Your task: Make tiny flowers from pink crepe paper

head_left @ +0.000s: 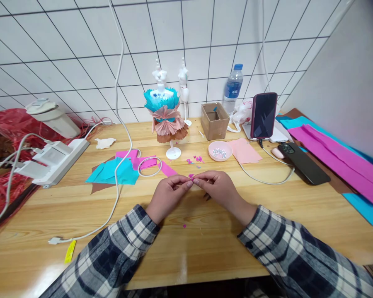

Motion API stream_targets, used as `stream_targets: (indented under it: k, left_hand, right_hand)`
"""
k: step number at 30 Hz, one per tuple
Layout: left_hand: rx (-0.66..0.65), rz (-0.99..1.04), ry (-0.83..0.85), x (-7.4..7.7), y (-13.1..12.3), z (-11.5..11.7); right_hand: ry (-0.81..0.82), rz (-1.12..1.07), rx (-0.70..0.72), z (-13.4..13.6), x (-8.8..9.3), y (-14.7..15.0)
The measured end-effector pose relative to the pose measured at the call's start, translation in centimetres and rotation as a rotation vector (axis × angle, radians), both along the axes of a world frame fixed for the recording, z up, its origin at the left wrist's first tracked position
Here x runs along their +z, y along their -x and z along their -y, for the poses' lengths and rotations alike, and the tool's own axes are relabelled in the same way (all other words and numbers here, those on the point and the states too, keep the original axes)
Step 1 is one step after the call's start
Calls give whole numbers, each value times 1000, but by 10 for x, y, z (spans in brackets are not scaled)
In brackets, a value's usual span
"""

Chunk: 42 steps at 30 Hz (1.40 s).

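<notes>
My left hand (170, 193) and my right hand (218, 187) meet above the table, thumbs and forefingers pinched on a small magenta paper piece (191, 176). Its exact shape is partly hidden by the fingertips. Just beyond lie several tiny magenta paper cutouts (195, 159). A pink bowl (211, 154) of small shiny beads sits behind my right hand. Farther back stands a mini dress form (173, 153) dressed in teal, pink and brown pleated paper. One magenta dot (184, 226) rests on the wood between my forearms.
To the left are teal crepe paper (112, 170), a white cable (117, 194) and a power strip (62, 161). A cardboard box (216, 127), bare dress form (183, 80), water bottle (233, 87), upright phone (263, 116), black phone (305, 163) and magenta paper (338, 161) occupy the back and right.
</notes>
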<state>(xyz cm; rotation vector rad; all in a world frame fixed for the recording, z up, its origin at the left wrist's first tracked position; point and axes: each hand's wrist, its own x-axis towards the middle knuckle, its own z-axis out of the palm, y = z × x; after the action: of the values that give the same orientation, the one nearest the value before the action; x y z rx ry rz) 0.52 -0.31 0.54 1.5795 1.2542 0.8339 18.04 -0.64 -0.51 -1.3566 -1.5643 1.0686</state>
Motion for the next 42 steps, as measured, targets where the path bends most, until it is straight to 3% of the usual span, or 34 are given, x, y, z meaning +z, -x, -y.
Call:
stream_targets:
  k: [11, 23, 33, 42]
  left_hand:
    - [-5, 55, -31, 3, 0, 0]
    - [-75, 37, -65, 3, 3, 2]
    - [-51, -3, -10, -1, 1, 0]
    - [-7, -10, 1, 1, 0, -2]
  right_hand:
    - [-57, 67, -4, 3, 4, 1]
    - [-59, 127, 100, 3, 6, -1]
    - [-257, 284, 69, 5, 2, -2]
    - [-123, 175, 52, 3, 7, -3]
